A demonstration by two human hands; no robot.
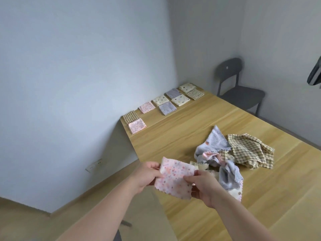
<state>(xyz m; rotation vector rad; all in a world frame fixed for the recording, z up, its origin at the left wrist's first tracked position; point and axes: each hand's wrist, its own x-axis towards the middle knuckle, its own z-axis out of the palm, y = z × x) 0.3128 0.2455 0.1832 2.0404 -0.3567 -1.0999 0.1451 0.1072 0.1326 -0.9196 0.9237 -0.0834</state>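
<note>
both hands on one pink cloth (175, 180), pink with small dots, zigzag-cut edge. left hand (147, 176) pinches its left edge near the top corner, thumb on the near face, other fingers curled behind it. right hand (203, 188) pinches the right edge, thumb and forefinger on the cloth, remaining fingers curled under; can't tell if those touch the fabric. cloth is in the air, stretched loosely between the hands, lower edge hanging free, over the near left edge of the table (199, 122), just in front of the pile (225, 159), not touching the tabletop as far as i can tell. pile is loose unfolded cloths mid-table: blue-grey cloth (215, 141) on the far side, check cloth (250, 150) spread to the right, more blue-grey, pink and cream bits tangled beneath, some hidden behind the right hand. folded squares (167, 108) lie along the far edge by the wall (69, 66), nine of them in a staggered double row: check, pink, cream dotted, lilac; neighbours touching or just beside each other, well apart from the pile. dark chair (238, 89) past the table's far right corner, against the wall. socket (94, 165) low on the wall left of the table, near the floor (26, 220).
</note>
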